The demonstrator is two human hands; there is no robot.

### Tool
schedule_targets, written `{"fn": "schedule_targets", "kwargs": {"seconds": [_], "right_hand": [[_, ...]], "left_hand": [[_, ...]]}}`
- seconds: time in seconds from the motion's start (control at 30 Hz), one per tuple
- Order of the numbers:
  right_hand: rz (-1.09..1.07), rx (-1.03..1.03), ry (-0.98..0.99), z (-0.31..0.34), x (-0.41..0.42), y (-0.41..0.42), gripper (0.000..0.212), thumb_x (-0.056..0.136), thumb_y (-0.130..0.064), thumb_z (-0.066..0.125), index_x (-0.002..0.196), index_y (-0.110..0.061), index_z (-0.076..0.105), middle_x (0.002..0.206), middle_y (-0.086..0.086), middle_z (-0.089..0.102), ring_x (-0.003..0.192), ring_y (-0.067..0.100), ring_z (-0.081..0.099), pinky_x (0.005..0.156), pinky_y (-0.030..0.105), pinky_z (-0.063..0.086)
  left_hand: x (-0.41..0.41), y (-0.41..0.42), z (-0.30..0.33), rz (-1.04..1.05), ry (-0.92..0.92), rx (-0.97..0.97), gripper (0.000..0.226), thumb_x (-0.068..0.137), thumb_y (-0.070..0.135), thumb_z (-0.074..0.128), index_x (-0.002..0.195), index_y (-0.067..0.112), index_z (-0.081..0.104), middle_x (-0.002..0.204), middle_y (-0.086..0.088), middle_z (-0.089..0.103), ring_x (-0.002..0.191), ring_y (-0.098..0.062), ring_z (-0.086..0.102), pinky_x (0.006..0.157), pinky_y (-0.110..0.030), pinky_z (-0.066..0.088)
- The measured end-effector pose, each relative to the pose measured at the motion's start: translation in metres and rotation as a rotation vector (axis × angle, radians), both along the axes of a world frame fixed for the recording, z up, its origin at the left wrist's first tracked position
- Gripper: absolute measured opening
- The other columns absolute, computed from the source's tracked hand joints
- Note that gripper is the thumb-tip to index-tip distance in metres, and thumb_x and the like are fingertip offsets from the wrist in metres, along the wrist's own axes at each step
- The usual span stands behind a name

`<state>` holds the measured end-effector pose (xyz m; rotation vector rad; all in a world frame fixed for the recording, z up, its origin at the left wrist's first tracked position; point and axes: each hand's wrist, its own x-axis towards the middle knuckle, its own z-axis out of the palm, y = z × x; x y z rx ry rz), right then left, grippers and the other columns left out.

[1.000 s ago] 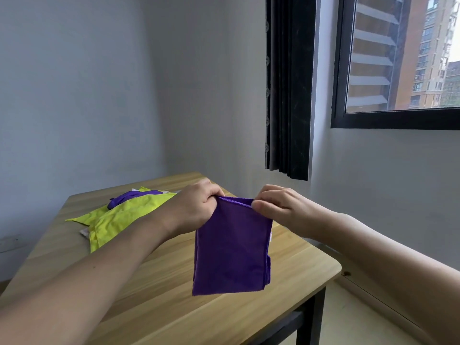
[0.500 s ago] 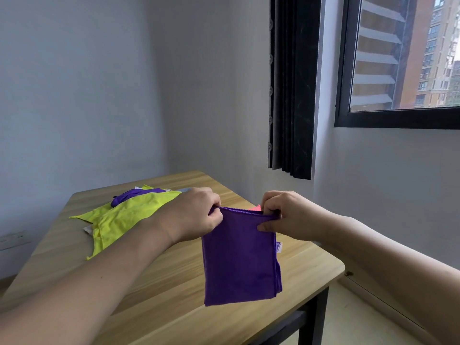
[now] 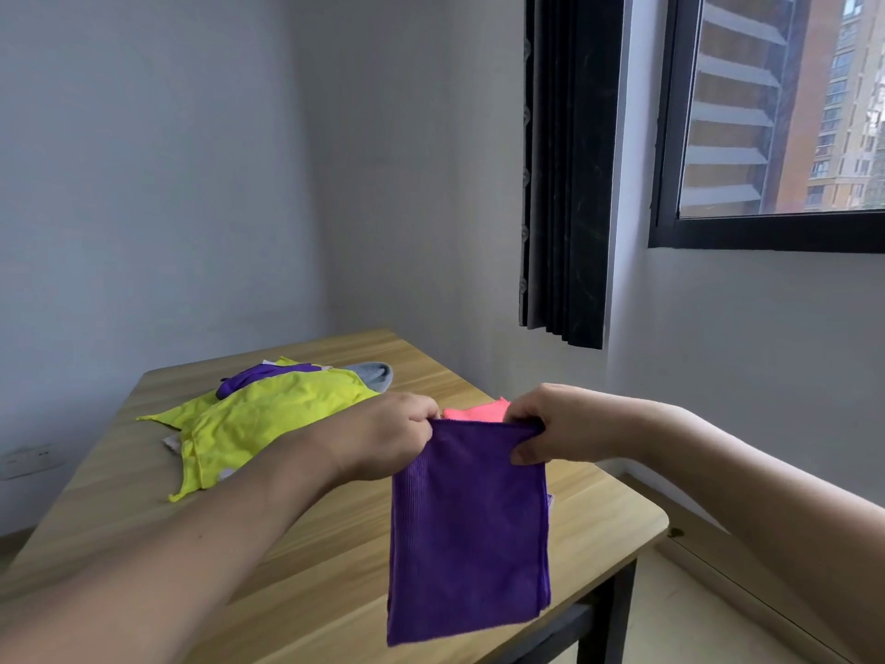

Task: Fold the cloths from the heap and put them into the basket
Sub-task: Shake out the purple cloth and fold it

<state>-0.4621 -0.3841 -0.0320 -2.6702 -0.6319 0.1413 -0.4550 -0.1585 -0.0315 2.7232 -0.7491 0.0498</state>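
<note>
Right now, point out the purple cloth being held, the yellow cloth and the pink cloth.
purple cloth (image 3: 467, 529): head view, middle of its hanging face.
yellow cloth (image 3: 268, 414): head view, centre of its top.
pink cloth (image 3: 474, 412): head view, visible strip between the hands.

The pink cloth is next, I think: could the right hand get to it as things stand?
Probably not yet: the right hand and left hand both pinch the hanging purple cloth. The pink cloth lies just behind them, path otherwise free.

A wooden bench on dark legs is standing in the room's corner. A black curtain is hanging beside a dark-framed window, through which an orange high-rise building is showing. A wall socket is sitting low on the left wall.
</note>
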Motion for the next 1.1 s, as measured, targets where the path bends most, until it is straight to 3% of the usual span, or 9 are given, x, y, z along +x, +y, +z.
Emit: {"fn": "schedule_targets", "kwargs": {"seconds": [0.17,0.43,0.53,0.67,0.73,0.83,0.9,1.0,1.1], "right_hand": [[-0.046,-0.101,-0.037,-0.006,0.006,0.003,0.016,0.078,-0.01,0.064,0.08,-0.021,0.054,0.078,-0.008,0.053,0.069,0.011,0.048,0.061,0.025,0.041],[-0.063,-0.109,-0.492,-0.031,0.026,0.003,0.023,0.073,-0.003,0.051,0.065,-0.023,0.042,0.101,0.001,0.051,0.089,0.022,0.051,0.077,0.03,0.046],[-0.034,-0.212,-0.632,-0.063,0.028,0.01,0.017,0.074,-0.001,0.051,0.083,-0.012,0.06,0.103,0.007,0.059,0.093,0.028,0.057,0.08,0.038,0.05],[0.043,-0.364,-0.326,-0.113,0.016,0.015,0.016,0.086,-0.008,0.05,0.095,-0.014,0.062,0.105,0.003,0.062,0.091,0.02,0.062,0.077,0.032,0.053],[0.117,-0.433,-0.1,-0.13,0.008,0.018,0.011,0.089,-0.013,0.053,0.093,-0.016,0.063,0.097,0.002,0.063,0.081,0.017,0.059,0.065,0.026,0.048],[0.143,-0.445,0.053,-0.138,0.006,0.018,0.009,0.087,-0.014,0.055,0.084,-0.021,0.059,0.087,0.003,0.063,0.074,0.019,0.057,0.058,0.023,0.04],[0.134,-0.421,0.087,-0.137,0.009,0.016,0.01,0.085,-0.013,0.054,0.08,-0.02,0.059,0.08,0.002,0.061,0.073,0.019,0.057,0.06,0.026,0.042],[0.105,-0.422,0.147,-0.132,0.018,0.015,0.008,0.085,-0.014,0.055,0.078,-0.02,0.056,0.073,-0.001,0.053,0.067,0.017,0.049,0.059,0.027,0.038],[0.037,-0.348,0.298,-0.122,0.028,0.015,0.013,0.087,-0.028,0.064,0.082,-0.028,0.052,0.082,-0.004,0.056,0.075,0.016,0.05,0.068,0.03,0.04]], "left_hand": [[-0.005,-0.006,-0.006,-0.02,-0.002,0.276,0.023,0.097,0.026,0.035,0.078,0.014,0.04,0.078,0.005,0.044,0.074,-0.015,0.042,0.064,-0.03,0.032],[0.018,-0.005,-0.031,-0.023,-0.386,-0.087,0.022,0.076,0.007,0.055,0.067,0.019,0.039,0.078,0.011,0.041,0.075,-0.017,0.043,0.062,-0.028,0.034],[0.022,-0.003,-0.056,-0.083,-0.449,0.055,0.013,0.074,0.004,0.053,0.084,0.012,0.056,0.108,0.002,0.057,0.1,-0.023,0.055,0.08,-0.033,0.047],[0.014,-0.007,-0.115,-0.06,-0.128,0.355,0.014,0.08,0.007,0.055,0.091,0.012,0.06,0.137,-0.003,0.05,0.125,-0.025,0.049,0.101,-0.036,0.044],[0.009,-0.007,-0.142,-0.112,0.084,0.332,0.008,0.075,0.005,0.055,0.078,0.013,0.055,0.132,-0.006,0.056,0.122,-0.028,0.053,0.099,-0.037,0.046],[0.006,-0.003,-0.154,-0.131,0.302,0.237,0.031,0.075,0.003,0.052,0.103,0.007,0.065,0.143,0.0,0.05,0.131,-0.019,0.046,0.107,-0.025,0.038],[0.01,-0.001,-0.149,-0.121,0.4,0.186,0.042,0.073,0.01,0.054,0.113,0.012,0.066,0.126,-0.002,0.063,0.114,-0.018,0.059,0.097,-0.029,0.048],[0.02,0.006,-0.14,-0.131,0.505,0.056,0.019,0.063,0.025,0.058,0.078,0.014,0.061,0.072,-0.004,0.06,0.067,-0.021,0.057,0.067,-0.035,0.047],[0.029,0.014,-0.137,-0.062,0.653,-0.147,0.01,0.069,0.023,0.065,0.078,0.021,0.061,0.073,0.006,0.058,0.069,-0.01,0.053,0.067,-0.026,0.042]]}}
